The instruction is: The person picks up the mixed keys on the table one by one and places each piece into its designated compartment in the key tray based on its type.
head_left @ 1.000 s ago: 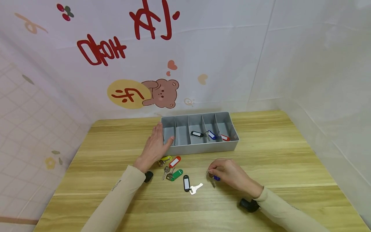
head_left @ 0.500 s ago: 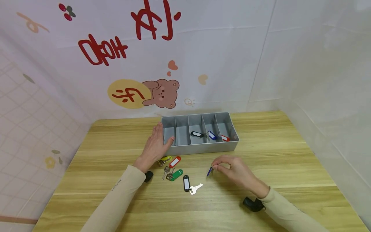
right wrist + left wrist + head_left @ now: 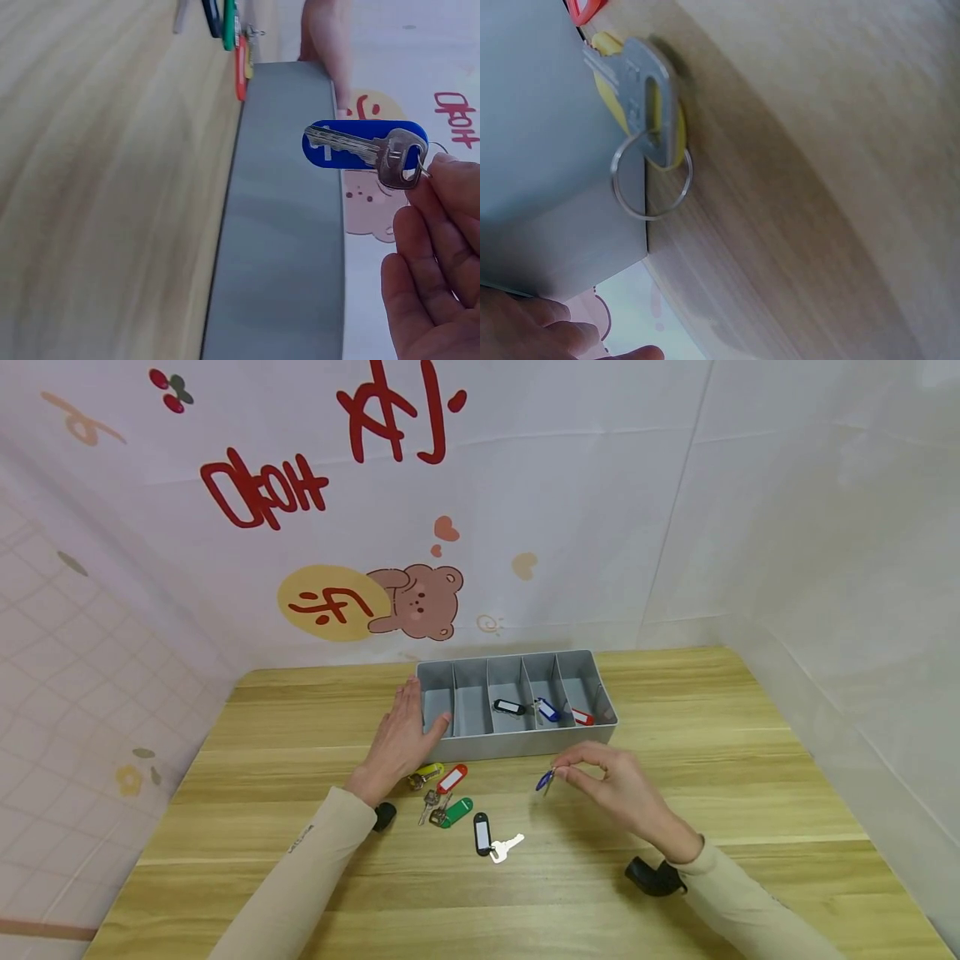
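Note:
My right hand [image 3: 618, 789] pinches the ring of a key with a blue key tag [image 3: 543, 780], above the table in front of the grey divided tray [image 3: 525, 745]. In the right wrist view the key [image 3: 397, 159] hangs against the blue tag, its ring between thumb and fingertips. My left hand [image 3: 405, 731] rests on the tray's left end, fingers straight along the side and thumb over the front rim. Black, blue and red key tags lie in the tray's three right-hand compartments.
In front of the tray lie keys with a yellow tag [image 3: 432, 770], a red tag [image 3: 452, 779] and a green tag [image 3: 457, 812]. Nearer me is a black tag [image 3: 482, 834] with a silver key [image 3: 506, 848]. A printed wall covering stands behind the table.
My right hand has lifted the blue-tagged key off the table and carried it toward the tray. The left hand and the tray stay put.

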### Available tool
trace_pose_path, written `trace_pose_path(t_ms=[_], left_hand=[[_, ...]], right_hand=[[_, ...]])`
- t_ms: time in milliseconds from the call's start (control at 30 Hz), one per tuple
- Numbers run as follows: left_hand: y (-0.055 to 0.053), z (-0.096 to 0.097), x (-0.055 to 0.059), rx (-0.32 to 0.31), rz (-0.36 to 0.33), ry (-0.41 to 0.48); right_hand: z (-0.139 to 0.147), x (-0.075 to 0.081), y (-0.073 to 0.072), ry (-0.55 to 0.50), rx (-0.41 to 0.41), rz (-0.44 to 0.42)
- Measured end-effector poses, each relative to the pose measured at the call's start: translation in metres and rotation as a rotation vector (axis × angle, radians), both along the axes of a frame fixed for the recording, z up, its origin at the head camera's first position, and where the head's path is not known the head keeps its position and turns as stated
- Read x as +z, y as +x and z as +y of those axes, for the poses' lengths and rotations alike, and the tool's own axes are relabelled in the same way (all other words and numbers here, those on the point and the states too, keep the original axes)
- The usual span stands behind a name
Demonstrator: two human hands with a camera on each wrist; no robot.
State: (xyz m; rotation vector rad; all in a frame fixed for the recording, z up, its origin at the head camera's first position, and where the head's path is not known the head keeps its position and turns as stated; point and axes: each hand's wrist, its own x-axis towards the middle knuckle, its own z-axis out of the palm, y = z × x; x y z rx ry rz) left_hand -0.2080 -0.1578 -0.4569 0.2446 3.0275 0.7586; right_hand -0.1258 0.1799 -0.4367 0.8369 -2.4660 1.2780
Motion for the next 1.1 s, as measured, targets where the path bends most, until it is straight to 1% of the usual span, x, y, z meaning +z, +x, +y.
trace_pose_path(t_ms=[233,500,600,967,1100], left_hand=[[0.000,0.000,0.000,0.003,-0.004,-0.003],[0.000,0.000,0.002,-0.003,0.007,0.012],[0.000,0.000,0.002,-0.005,0.014,0.014],[0.000,0.000,0.001,-0.004,0.006,0.020],[0.000,0.000,0.000,-0.004,0.012,0.017]], right_hand=[[0.001,0.011,-0.004,-0.033,-0.055,0.020],[0.000,0.022,-0.010,-0.110,-0.104,0.053],[0.001,0.024,-0.013,-0.132,-0.113,0.049],[0.002,0.034,-0.024,-0.206,-0.148,0.029],[0.002,0.034,-0.030,-0.257,-0.174,-0.017]])
